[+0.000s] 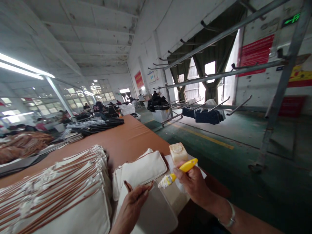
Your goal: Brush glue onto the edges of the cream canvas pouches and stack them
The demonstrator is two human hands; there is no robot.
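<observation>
My right hand (191, 182) is closed around a brush (186, 166) with a yellow handle. Its bristles, coated in something whitish, point left toward the brown-edged top of a cream bag piece (156, 208). That edge is pinched between the thumb and fingers of my left hand (134, 203). Whether the bristles touch the edge I cannot tell. Just behind lie more cream pieces (143, 167) with brown trim. Beyond my right hand stands a whitish plastic container (178, 152), on a pale sheet at the table's right edge.
A large stack of cream pieces (90, 208) with brown edging fills the left of the brown table (131, 131). Black plastic-wrapped items (102, 125) lie farther back. On the right a metal rack (219, 78) with prongs holds dark bags (209, 116). People sit in the distance.
</observation>
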